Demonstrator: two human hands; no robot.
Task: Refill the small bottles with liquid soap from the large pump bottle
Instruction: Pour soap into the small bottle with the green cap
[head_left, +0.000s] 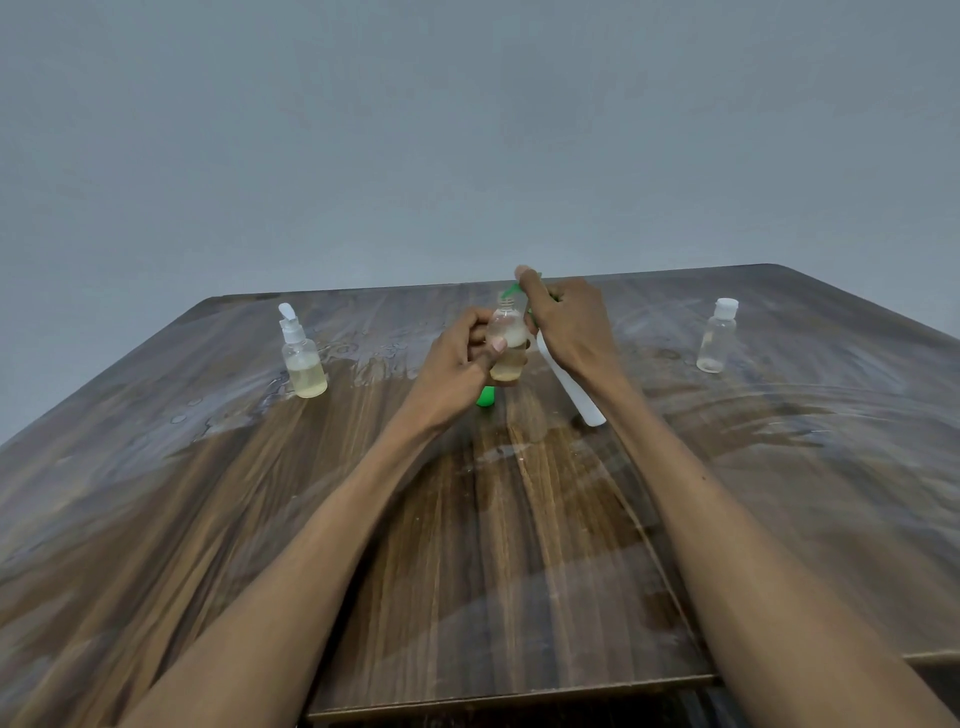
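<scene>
My left hand (462, 358) grips a small clear bottle (508, 338) above the middle of the wooden table (519, 545). The bottle is uncapped and holds some yellowish soap at its bottom. My right hand (566, 322) is closed on a green pump head (511, 287) whose tip sits at the bottle's open neck. A white tube (571, 389) slants down and to the right from under that hand. A green object (485, 397) shows below my left hand, mostly hidden.
A small bottle (304, 364) partly filled with yellowish soap stands at the back left, its white flip cap open. An empty clear bottle (718, 338) with a shut white cap stands at the back right. Wet smears cover the far tabletop. A grey wall rises behind.
</scene>
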